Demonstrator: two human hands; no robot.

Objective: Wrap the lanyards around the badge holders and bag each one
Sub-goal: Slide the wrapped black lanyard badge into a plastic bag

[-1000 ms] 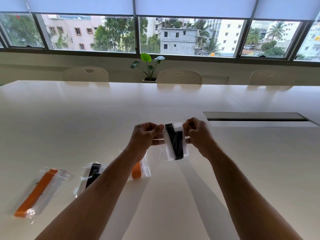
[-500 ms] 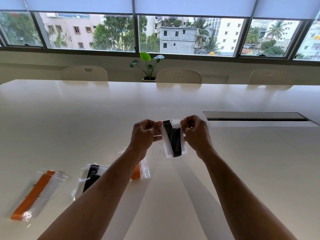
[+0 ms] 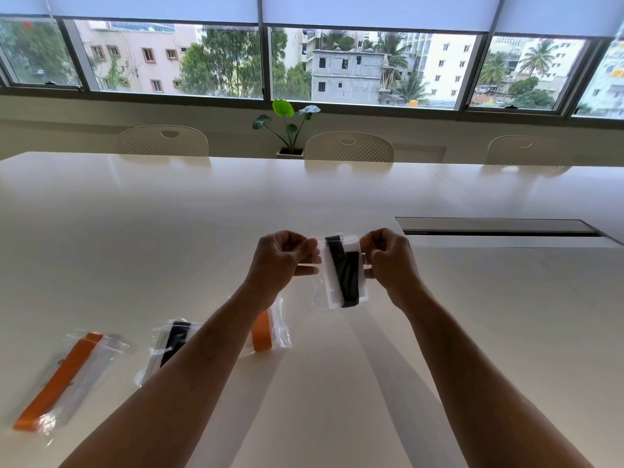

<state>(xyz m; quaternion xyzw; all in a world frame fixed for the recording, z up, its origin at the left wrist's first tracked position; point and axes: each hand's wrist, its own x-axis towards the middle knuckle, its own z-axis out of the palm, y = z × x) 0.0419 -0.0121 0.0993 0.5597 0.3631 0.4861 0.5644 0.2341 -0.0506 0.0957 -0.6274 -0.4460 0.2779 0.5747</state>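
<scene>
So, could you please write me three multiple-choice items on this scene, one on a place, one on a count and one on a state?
1. Where is the bag with the black lanyard?
A. Flat on the table
B. Held up between both hands
C. On a chair

2. How many bagged badges lie on the table?
A. One
B. Three
C. Five

3. What is the left hand doing?
A. Pinching the bag's edge
B. Resting flat on the table
C. Hanging idle

Answers: 1 B, the right hand pinches its other edge, above the table. 2 B, orange, black, orange. 3 A, its fingers curl on the plastic.
</scene>
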